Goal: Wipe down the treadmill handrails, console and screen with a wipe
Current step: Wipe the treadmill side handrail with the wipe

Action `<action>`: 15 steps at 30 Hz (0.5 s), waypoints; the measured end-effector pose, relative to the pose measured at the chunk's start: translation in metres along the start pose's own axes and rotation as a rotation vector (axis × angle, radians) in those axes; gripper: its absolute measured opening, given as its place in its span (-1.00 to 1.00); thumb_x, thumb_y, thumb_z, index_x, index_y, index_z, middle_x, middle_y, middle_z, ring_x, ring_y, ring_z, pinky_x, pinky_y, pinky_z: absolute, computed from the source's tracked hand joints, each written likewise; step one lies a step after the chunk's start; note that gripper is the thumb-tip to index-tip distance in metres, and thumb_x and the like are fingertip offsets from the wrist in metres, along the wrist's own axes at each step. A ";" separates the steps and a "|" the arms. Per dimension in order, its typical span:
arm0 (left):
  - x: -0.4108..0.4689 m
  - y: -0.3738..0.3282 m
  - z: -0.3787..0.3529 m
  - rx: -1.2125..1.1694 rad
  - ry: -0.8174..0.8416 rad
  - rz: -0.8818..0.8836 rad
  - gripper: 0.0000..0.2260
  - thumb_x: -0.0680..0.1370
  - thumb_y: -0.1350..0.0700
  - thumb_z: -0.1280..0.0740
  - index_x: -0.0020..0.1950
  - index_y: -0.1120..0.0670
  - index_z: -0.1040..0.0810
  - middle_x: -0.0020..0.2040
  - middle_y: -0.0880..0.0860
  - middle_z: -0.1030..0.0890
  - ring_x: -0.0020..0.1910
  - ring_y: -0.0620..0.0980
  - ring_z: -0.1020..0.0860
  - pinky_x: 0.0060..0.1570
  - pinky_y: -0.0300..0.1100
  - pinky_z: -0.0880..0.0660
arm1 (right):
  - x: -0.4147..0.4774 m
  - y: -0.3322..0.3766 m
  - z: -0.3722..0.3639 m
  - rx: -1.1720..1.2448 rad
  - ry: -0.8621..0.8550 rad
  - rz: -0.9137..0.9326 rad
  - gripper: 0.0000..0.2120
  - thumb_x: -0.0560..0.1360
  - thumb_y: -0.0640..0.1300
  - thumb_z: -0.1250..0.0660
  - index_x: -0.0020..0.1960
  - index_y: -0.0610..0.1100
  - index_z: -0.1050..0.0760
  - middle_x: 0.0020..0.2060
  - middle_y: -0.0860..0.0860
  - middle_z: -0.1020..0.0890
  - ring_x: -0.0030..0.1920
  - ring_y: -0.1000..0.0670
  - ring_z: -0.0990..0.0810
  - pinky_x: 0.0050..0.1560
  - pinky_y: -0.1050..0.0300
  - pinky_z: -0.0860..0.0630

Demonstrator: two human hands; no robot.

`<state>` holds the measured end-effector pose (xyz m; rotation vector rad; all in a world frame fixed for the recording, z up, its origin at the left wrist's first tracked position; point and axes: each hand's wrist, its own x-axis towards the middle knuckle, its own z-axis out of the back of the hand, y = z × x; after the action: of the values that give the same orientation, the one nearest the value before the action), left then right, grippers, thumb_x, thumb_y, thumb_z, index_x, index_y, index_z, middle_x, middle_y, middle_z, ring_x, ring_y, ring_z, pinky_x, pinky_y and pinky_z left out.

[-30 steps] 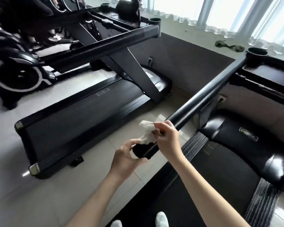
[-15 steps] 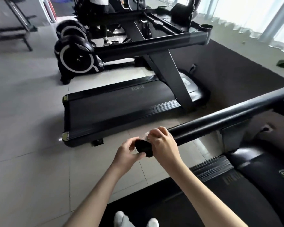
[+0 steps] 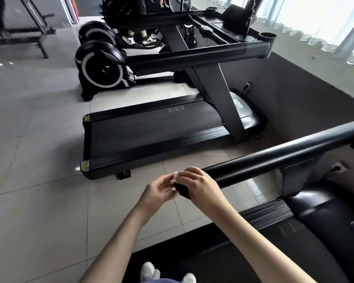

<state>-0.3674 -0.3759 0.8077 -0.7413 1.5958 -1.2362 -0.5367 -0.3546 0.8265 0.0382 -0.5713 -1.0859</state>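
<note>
A black handrail (image 3: 274,158) of the treadmill I stand on runs from the right edge down to its near end at centre. My right hand (image 3: 200,185) is curled over that end, holding a white wipe (image 3: 175,175) against it; only a small bit of the wipe shows. My left hand (image 3: 158,190) is just left of the rail end, its fingertips pinching the wipe's edge. The treadmill's belt (image 3: 253,252) lies below me at lower right. The console and screen are out of view.
A second treadmill (image 3: 151,131) stands parallel on the left across a strip of tiled floor (image 3: 39,201). Behind it are exercise bikes (image 3: 102,68) and a person's feet on pedals (image 3: 139,38). A weight bench (image 3: 18,35) is far left. Curtained windows (image 3: 325,19) line the right.
The view has turned left, away from the console. The wipe, bunched up and plainly visible a second ago, is now mostly covered by my right hand at the rail end.
</note>
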 end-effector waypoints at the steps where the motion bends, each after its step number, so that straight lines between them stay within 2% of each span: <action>1: 0.001 -0.001 0.001 0.003 0.003 -0.001 -0.59 0.51 0.35 -0.37 0.33 0.14 -0.45 0.17 0.05 -0.61 0.12 -0.16 -0.60 0.00 -0.34 -0.50 | 0.001 -0.005 0.003 -0.029 -0.020 -0.013 -0.75 0.36 -0.21 -0.25 -0.09 -0.16 -0.67 -0.11 0.00 -0.70 -0.06 -0.06 -0.62 -0.04 0.12 -0.59; 2: 0.001 -0.001 0.001 0.009 0.002 -0.004 -0.63 0.53 0.33 -0.36 0.31 0.13 -0.46 0.17 0.03 -0.61 0.11 -0.19 -0.59 0.01 -0.36 -0.49 | 0.003 -0.009 0.006 -0.064 -0.042 -0.058 -0.73 0.35 -0.20 -0.21 -0.12 -0.17 -0.67 -0.14 -0.02 -0.70 -0.10 -0.08 -0.63 -0.10 0.09 -0.61; 4: 0.002 -0.003 0.000 0.014 -0.006 -0.011 -0.72 0.56 0.28 -0.32 0.26 0.11 -0.51 0.14 -0.01 -0.62 0.12 -0.21 -0.58 0.03 -0.39 -0.47 | 0.007 -0.009 0.005 -0.108 -0.053 -0.169 -0.79 0.28 -0.25 -0.27 -0.19 -0.21 -0.67 -0.22 -0.05 -0.69 -0.14 -0.11 -0.64 -0.18 0.06 -0.63; 5: 0.004 -0.002 0.000 0.010 -0.010 -0.014 -0.76 0.57 0.26 -0.31 0.23 0.10 -0.53 0.12 -0.02 -0.64 0.13 -0.18 -0.58 0.05 -0.38 -0.47 | 0.009 -0.005 0.001 -0.103 -0.037 -0.184 -0.81 0.23 -0.28 -0.33 -0.19 -0.22 -0.66 -0.22 -0.06 -0.69 -0.13 -0.12 -0.64 -0.15 0.03 -0.63; 7: 0.004 -0.001 -0.001 -0.020 -0.015 -0.014 -0.81 0.58 0.26 -0.29 0.16 0.09 -0.57 0.06 -0.03 -0.66 0.10 -0.14 -0.60 0.08 -0.34 -0.48 | 0.005 0.005 -0.008 -0.059 0.011 -0.134 -0.71 0.18 -0.35 -0.41 -0.10 -0.23 -0.65 -0.13 -0.07 -0.68 -0.03 -0.12 -0.62 0.01 0.02 -0.61; 9: 0.005 0.000 -0.002 -0.034 -0.016 -0.008 -0.82 0.59 0.26 -0.29 0.14 0.07 -0.57 0.04 -0.02 -0.67 0.08 -0.13 -0.60 0.10 -0.31 -0.48 | -0.005 0.004 -0.005 -0.042 0.013 -0.055 -0.64 0.22 -0.36 -0.36 0.00 -0.21 -0.64 -0.03 -0.06 -0.67 0.03 -0.11 -0.59 0.06 0.07 -0.57; 12: 0.005 -0.001 0.001 0.013 0.005 -0.017 -0.82 0.58 0.22 -0.31 0.16 0.08 -0.57 0.07 -0.01 -0.66 0.08 -0.18 -0.60 0.07 -0.35 -0.47 | -0.008 -0.006 0.007 -0.116 -0.088 -0.118 -0.68 0.36 -0.20 -0.18 -0.02 -0.22 -0.65 -0.06 -0.07 -0.65 -0.03 -0.13 -0.58 -0.14 0.07 -0.62; 13: 0.006 -0.001 0.001 0.029 0.011 -0.022 -0.82 0.58 0.22 -0.31 0.17 0.09 -0.57 0.08 -0.01 -0.65 0.06 -0.22 -0.59 0.04 -0.39 -0.46 | -0.007 -0.008 0.007 -0.137 -0.117 -0.184 -0.71 0.38 -0.18 -0.21 -0.02 -0.23 -0.64 -0.06 -0.08 -0.63 -0.03 -0.13 -0.56 -0.22 0.06 -0.61; 15: 0.007 -0.002 0.001 0.051 0.018 -0.029 -0.80 0.57 0.21 -0.33 0.19 0.11 -0.56 0.07 0.00 -0.64 0.01 -0.29 -0.59 -0.02 -0.43 -0.45 | -0.006 -0.002 -0.002 -0.153 -0.147 -0.271 -0.77 0.34 -0.25 -0.43 -0.01 -0.26 -0.62 -0.04 -0.11 -0.57 -0.01 -0.10 -0.46 -0.28 0.08 -0.59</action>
<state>-0.3692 -0.3829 0.8078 -0.7254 1.5678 -1.3031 -0.5393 -0.3511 0.8218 -0.1008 -0.6250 -1.4023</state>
